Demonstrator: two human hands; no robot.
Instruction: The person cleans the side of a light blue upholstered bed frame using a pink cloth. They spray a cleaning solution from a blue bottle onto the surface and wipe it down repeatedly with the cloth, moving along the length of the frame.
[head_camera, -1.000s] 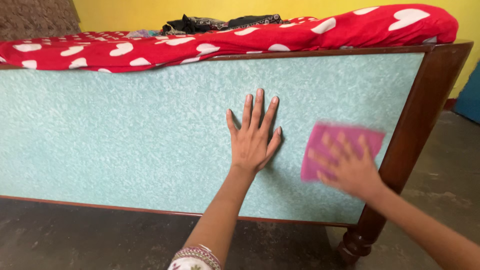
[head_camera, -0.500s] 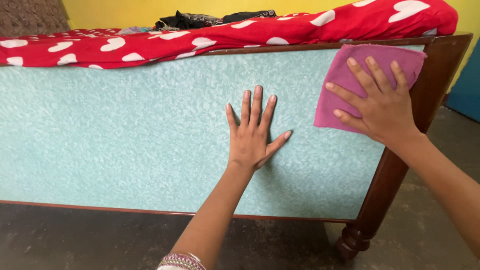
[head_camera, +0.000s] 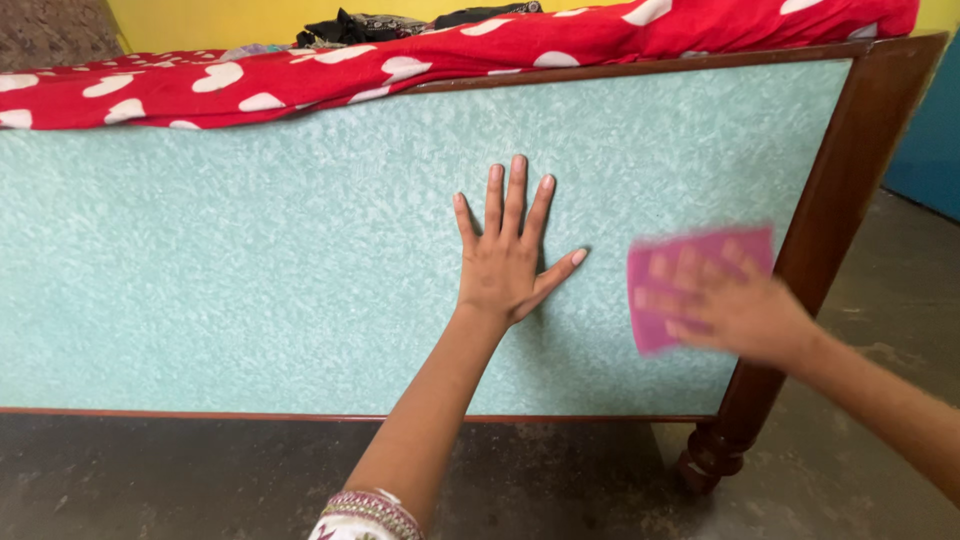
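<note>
Looking down, head view: a person's two bare hands rest on the upright side panel of a bed.
Left hand (head_camera: 505, 270): pressed flat on the pale green textured panel (head_camera: 250, 260), near its middle; fingers spread wide and pointing up, thumb out to the right, holding nothing.
Right hand (head_camera: 740, 310): blurred, laid palm-down over a pink cloth (head_camera: 665, 290); fingers spread across the cloth, pressing it against the panel.
Pink cloth: a small square rag, flat on the panel near its right edge, about midway up, just beside the dark wooden corner post (head_camera: 840, 200).
Panel frame: a dark wood rail runs along the top and bottom edges; the post ends in a turned foot (head_camera: 710, 460) on the grey floor (head_camera: 150, 480).
Top of bed: a red blanket with white hearts (head_camera: 300, 80) hangs over the top edge; dark clothes (head_camera: 350, 25) lie on it.
Behind: a yellow wall (head_camera: 200, 20).
Left sleeve: a patterned cuff (head_camera: 365, 515) shows at the bottom edge.
</note>
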